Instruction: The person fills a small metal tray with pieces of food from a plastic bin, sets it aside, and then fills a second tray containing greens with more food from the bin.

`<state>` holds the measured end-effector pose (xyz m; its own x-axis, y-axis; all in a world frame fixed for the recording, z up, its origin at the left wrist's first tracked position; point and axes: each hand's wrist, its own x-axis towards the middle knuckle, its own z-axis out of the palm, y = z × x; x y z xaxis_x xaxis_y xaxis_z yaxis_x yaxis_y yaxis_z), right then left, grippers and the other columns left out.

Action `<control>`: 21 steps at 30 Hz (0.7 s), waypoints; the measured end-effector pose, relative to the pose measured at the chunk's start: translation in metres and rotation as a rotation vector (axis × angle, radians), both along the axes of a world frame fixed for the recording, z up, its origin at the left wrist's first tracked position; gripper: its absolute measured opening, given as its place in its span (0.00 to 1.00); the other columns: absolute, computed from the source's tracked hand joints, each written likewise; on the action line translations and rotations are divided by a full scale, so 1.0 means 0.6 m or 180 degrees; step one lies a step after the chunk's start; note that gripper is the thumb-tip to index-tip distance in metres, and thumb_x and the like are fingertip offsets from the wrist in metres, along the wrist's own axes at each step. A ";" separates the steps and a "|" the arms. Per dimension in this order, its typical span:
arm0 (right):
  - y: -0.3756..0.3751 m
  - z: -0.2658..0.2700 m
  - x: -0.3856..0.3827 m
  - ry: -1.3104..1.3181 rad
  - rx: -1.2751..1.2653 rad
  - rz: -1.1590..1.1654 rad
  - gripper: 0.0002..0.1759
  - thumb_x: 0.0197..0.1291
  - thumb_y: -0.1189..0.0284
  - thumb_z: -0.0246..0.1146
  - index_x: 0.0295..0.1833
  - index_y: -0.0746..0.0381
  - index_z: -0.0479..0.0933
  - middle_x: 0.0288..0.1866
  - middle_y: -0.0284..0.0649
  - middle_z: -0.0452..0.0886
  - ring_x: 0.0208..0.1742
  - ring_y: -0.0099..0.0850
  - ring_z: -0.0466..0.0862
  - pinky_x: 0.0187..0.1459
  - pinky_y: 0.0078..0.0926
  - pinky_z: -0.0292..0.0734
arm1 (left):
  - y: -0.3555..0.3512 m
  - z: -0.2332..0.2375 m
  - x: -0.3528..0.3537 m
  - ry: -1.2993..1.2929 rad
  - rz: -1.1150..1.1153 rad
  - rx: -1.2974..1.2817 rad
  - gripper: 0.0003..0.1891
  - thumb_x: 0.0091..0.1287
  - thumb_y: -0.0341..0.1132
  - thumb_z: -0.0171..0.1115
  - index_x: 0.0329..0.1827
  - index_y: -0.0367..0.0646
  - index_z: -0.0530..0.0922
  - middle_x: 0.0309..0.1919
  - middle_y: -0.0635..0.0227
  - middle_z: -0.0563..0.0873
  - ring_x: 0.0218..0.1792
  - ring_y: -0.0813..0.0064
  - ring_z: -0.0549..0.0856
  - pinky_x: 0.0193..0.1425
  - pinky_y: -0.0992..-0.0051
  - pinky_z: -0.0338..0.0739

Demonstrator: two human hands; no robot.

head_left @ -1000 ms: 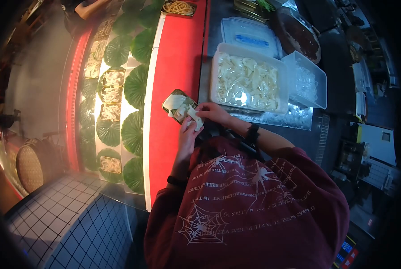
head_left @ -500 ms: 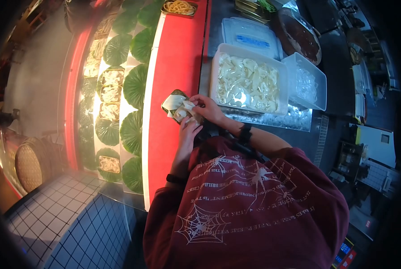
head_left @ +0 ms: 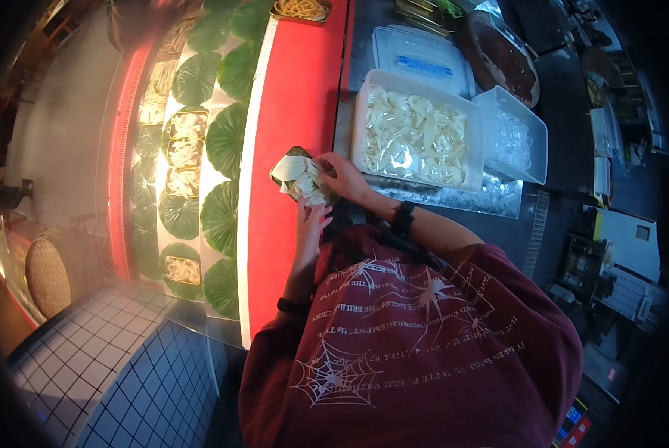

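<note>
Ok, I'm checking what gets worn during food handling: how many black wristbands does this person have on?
2 visible: one wristband on the wrist of the left hand, another wristband on that of the right hand. Sleeves could hide more.

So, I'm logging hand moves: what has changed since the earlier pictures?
The left hand has opened its grip on the pale slices, which now lie in the small tray. The right hand has moved slightly forward, still at the tray. The large tub and red counter stayed put.
</note>
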<state>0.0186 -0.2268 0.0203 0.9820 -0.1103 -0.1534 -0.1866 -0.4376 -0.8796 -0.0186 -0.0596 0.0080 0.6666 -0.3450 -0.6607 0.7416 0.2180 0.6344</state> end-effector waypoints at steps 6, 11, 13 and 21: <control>-0.007 -0.002 -0.008 -0.0029 0.0028 0.0038 0.19 0.55 0.78 0.59 0.54 0.64 0.71 0.48 0.43 0.73 0.48 0.34 0.78 0.47 0.27 0.76 | -0.001 0.028 -0.004 -0.0270 -0.0226 0.0635 0.25 0.69 0.34 0.53 0.67 0.40 0.58 0.50 0.55 0.77 0.49 0.64 0.81 0.50 0.66 0.79; -0.011 0.009 -0.020 -0.0047 0.0023 0.0117 0.18 0.55 0.78 0.58 0.53 0.64 0.71 0.49 0.44 0.72 0.49 0.37 0.77 0.49 0.29 0.74 | 0.035 0.017 0.002 -0.0817 -0.0448 0.0975 0.15 0.67 0.30 0.54 0.55 0.37 0.69 0.42 0.60 0.79 0.43 0.70 0.81 0.43 0.71 0.79; -0.014 0.018 -0.025 -0.0115 0.0055 0.0124 0.17 0.55 0.78 0.57 0.52 0.63 0.71 0.48 0.46 0.72 0.48 0.40 0.77 0.51 0.30 0.73 | 0.040 0.012 0.009 -0.1007 -0.0414 0.1274 0.12 0.66 0.29 0.54 0.51 0.36 0.71 0.39 0.61 0.79 0.40 0.71 0.80 0.40 0.72 0.79; -0.044 0.039 -0.065 -0.0373 -0.1045 0.1317 0.13 0.52 0.78 0.58 0.46 0.60 0.74 0.44 0.41 0.74 0.45 0.44 0.78 0.44 0.37 0.76 | 0.030 -0.004 0.042 -0.2395 0.0069 0.2189 0.13 0.61 0.24 0.57 0.48 0.37 0.70 0.36 0.59 0.78 0.36 0.67 0.80 0.41 0.69 0.75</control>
<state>-0.0204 -0.2530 0.0437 0.9620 0.2656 -0.0629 0.1507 -0.7091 -0.6888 0.0069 -0.0417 0.0058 0.9925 -0.0316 -0.1181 0.0989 -0.3610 0.9273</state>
